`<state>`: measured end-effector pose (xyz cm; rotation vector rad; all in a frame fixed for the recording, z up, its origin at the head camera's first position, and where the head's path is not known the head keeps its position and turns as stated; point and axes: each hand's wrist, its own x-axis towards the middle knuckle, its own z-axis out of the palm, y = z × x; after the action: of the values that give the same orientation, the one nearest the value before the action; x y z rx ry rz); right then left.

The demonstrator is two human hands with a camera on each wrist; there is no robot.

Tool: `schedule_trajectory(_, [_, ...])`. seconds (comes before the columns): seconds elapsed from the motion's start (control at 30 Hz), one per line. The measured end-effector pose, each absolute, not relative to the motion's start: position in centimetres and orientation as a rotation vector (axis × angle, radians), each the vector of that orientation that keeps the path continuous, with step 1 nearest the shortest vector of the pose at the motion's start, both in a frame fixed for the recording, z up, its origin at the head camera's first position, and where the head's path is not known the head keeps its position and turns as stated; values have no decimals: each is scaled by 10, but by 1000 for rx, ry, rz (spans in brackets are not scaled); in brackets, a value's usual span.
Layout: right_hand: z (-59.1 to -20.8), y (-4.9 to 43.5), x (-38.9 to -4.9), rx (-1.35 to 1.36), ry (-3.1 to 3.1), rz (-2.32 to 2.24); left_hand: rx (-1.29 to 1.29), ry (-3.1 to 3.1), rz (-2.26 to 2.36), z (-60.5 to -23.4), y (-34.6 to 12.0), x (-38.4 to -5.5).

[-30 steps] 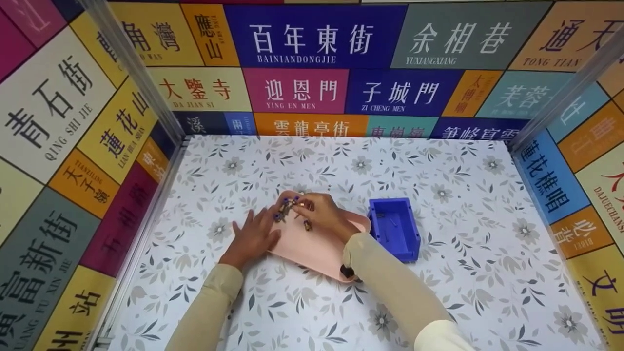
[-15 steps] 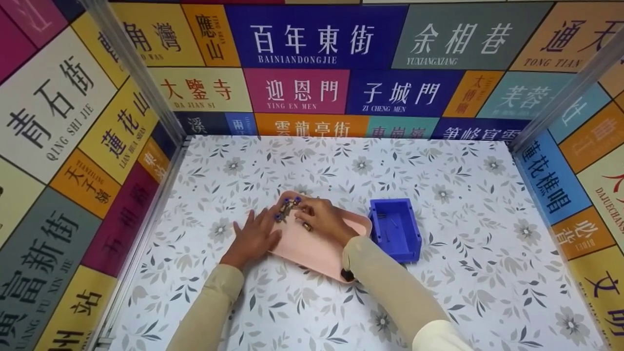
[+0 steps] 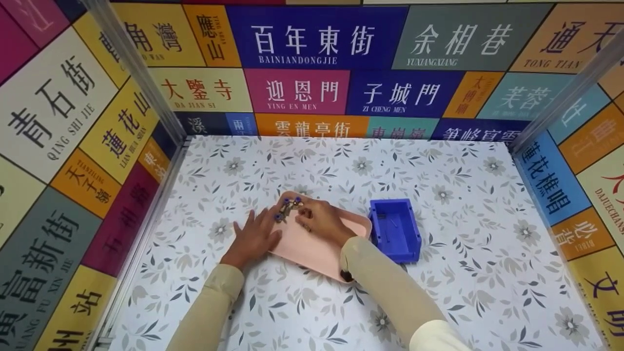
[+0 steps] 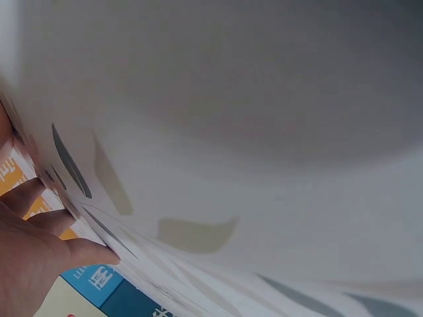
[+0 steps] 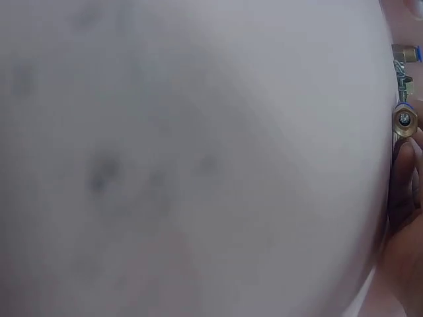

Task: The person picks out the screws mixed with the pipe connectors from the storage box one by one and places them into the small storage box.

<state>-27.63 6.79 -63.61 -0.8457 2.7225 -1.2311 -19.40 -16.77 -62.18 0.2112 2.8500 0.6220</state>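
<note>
My right hand (image 3: 324,222) is over the pink tray (image 3: 297,248), fingertips pinching a small brass push-in fitting (image 5: 404,122) with a blue collar. In the head view the fingers mostly hide that fitting. Just left of the fingertips lies a small pile of brass fittings (image 3: 285,209) with blue collars, mixed with metal screws. Another brass fitting (image 5: 408,53) of the pile shows in the right wrist view. My left hand (image 3: 253,239) rests at the tray's left edge, its fingers spread and straight; the left wrist view catches several of these fingers (image 4: 92,251) against the tablecloth.
A blue plastic bin (image 3: 413,234) stands right of the tray, with a few thin screws (image 3: 394,222) inside. White cloth (image 3: 463,273) with grey leaves and flowers covers the table. Panels (image 3: 317,36) with coloured street-name signs rise at the back and both sides.
My right hand has moved from the pile slightly down toward the single fitting on the tray and now pinches it. The left hand has stayed in place.
</note>
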Motion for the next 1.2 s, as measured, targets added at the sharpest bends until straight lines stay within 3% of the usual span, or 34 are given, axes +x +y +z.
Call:
schedule_trajectory(0.4, [-634,66,-277,-704,2587,-1304,211,2854,623,-618,-166,-192])
schedule_trajectory(1.2, [-635,64,-276,-771,2693,-1184,216,2847,635,-621,-169,-193])
